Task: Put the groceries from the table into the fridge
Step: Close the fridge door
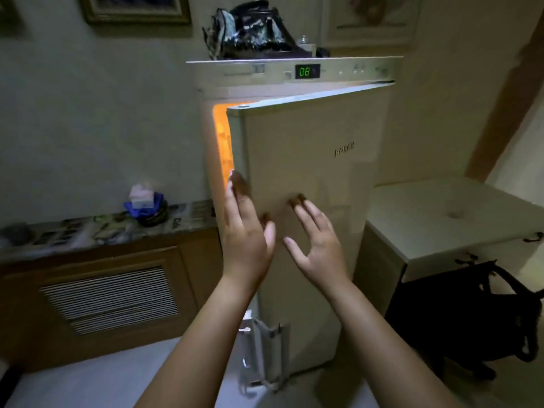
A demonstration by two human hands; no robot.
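- Head view puts both hands up at the fridge door, which stands slightly ajar, warm light showing through the gap on its left edge.
- Left hand has fingers spread, tips at the door's opening edge; it holds nothing.
- Right hand lies open against the door's face, fingertips touching, also empty.
- No groceries or table show here, so I cannot say where they lie.
- Risk, as I judge it: the left fingertips sit right at the gap, and a push from the right palm could pinch them.
- A black bag sits atop the fridge; a hard swing might jolt it.
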